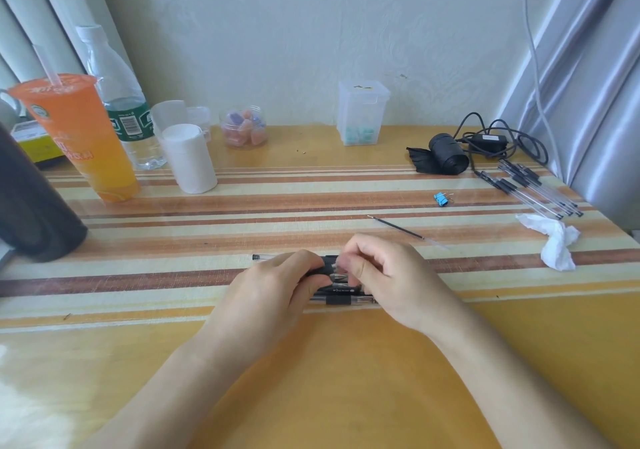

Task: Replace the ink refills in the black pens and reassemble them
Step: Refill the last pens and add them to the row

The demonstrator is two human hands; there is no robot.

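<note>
1. The left grip (pixel 273 282) curls round a black-and-clear plastic pen (pixel 327 265). The right grip (pixel 384 275) pinches the same pen with thumb and fingertips at its black rubber sleeve.
2. The held pen sits just above a row of black pens (pixel 341 298) lying on the yellow wooden table (pixel 346 379). Its clear tail end pokes out past the left grip.
3. Key relation: the held pen's long axis runs left-right, parallel to the row of pens, with one grip on each half. Probably a twist or pull along that axis, opening or closing the barrel. Can't tell which.
4. A loose thin black ink refill (pixel 398 228) lies beyond and right of the row, well apart from it. It lies diagonally, metal tip pointing far-left, and is nearer the right grip.
5. A pile of clear-tube refills or pens (pixel 536 189) lies far right of the row, and a crumpled white tissue (pixel 557 244) sits near that pile.
6. Writing: white print on one pen in the row is too small to read. An orange plastic drink cup (pixel 79 137), far left of the row, has white lettering that isn't legible.
</note>
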